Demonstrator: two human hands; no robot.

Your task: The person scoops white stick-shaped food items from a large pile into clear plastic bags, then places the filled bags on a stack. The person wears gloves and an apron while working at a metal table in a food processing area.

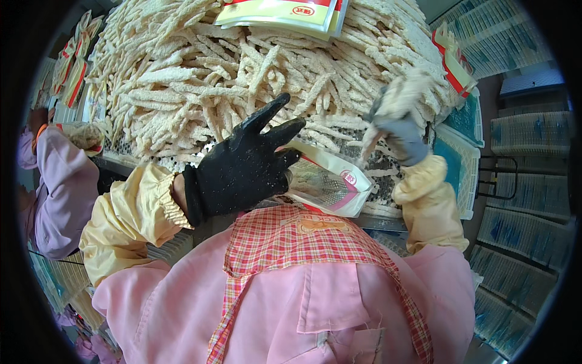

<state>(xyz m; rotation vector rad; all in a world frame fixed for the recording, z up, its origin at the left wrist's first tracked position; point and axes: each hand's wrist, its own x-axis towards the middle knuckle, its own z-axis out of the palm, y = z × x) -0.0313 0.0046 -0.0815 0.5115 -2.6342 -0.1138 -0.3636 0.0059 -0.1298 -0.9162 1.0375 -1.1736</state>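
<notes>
My left hand (pixel 245 170), in a black glove speckled with crumbs, is at the near edge of a clear-windowed plastic bag (pixel 334 179). Its thumb side grips the bag's rim while the other fingers stretch out over the pile. Some pale contents show low in the bag, though the glove covers part of it. To the right, my right hand (pixel 402 136), in a grey-blue glove, holds a bunch of crumb-coated food sticks (pixel 407 95), blurred by motion. A large heap of the same coated sticks (pixel 182 82) covers the perforated metal table (pixel 379 175).
Printed flat bags (pixel 282 13) lie on top of the heap. Filled bags stand at the right (pixel 452 63) and left (pixel 75 82). A white-rimmed basket (pixel 468 173) sits beside my right arm, with stacked trays (pixel 529 182) beyond. A co-worker's lilac sleeve (pixel 66 186) is at left.
</notes>
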